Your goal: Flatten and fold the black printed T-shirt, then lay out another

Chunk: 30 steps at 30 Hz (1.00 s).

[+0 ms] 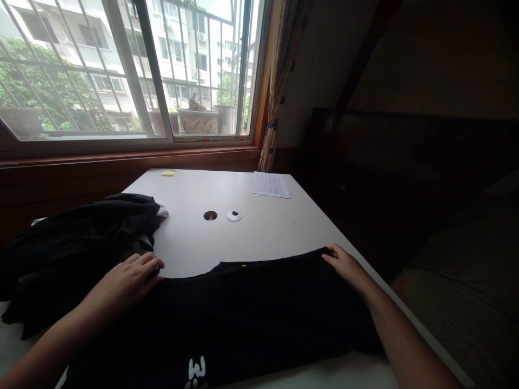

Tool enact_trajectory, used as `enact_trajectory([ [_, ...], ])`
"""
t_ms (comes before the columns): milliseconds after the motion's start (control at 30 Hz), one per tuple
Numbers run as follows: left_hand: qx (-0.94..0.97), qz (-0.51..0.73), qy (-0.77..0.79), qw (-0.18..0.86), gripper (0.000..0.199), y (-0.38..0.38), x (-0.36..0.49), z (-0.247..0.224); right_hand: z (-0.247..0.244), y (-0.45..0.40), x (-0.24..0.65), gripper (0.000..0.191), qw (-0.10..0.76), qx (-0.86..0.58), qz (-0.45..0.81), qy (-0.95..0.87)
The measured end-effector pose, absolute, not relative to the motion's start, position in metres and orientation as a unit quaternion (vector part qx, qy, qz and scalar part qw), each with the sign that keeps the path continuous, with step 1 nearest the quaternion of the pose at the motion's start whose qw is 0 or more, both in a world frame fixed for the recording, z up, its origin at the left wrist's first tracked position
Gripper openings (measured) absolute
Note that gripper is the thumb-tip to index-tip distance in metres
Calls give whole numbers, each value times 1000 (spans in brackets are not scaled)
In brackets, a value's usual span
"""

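A black garment [259, 313] with white lettering near its lower edge lies spread across the white table, and a small yellow bit shows at its far edge. My right hand [343, 265] pinches the garment's far right corner between thumb and fingers. At the far left end of the same edge, my left hand [135, 275] is closed on the cloth, its fingertips partly hidden. Left of that hand is a heap of dark clothes [81, 232], with some white cloth peeking out.
The white table [190, 243] has a round cable hole [210, 215] with its cap [234, 216] beside it. Printed sheets [271, 185] and a yellow sticky note [168, 173] lie at the back edge. Beyond stand a barred window [194, 70] and a tied curtain [275, 97].
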<state>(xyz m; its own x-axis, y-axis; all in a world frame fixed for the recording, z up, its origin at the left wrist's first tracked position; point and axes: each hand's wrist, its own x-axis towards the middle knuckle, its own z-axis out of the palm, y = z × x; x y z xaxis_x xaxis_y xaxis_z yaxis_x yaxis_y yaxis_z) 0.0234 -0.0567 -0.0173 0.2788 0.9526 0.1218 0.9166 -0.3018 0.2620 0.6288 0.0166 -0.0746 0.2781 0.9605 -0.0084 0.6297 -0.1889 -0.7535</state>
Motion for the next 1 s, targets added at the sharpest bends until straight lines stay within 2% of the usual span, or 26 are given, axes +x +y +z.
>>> enact_trajectory([
  [300, 873, 48, 445, 194, 20, -18, 142, -19, -77, 11, 634, 26, 358, -710, 257, -549],
  [433, 872, 47, 426, 237, 13, -7, 151, -24, -82, 3, 642, 26, 388, -705, 278, -525],
  [667, 836, 80, 448, 305, 24, -2, 147, -29, -86, 0, 649, 35, 417, -704, 311, -483],
  [800, 814, 58, 504, 282, 23, -4, 155, -29, -82, 3, 646, 42, 373, -736, 223, -518],
  [1000, 827, 78, 491, 263, 26, -6, 154, -33, -71, -4, 648, 38, 311, -763, 131, -551],
])
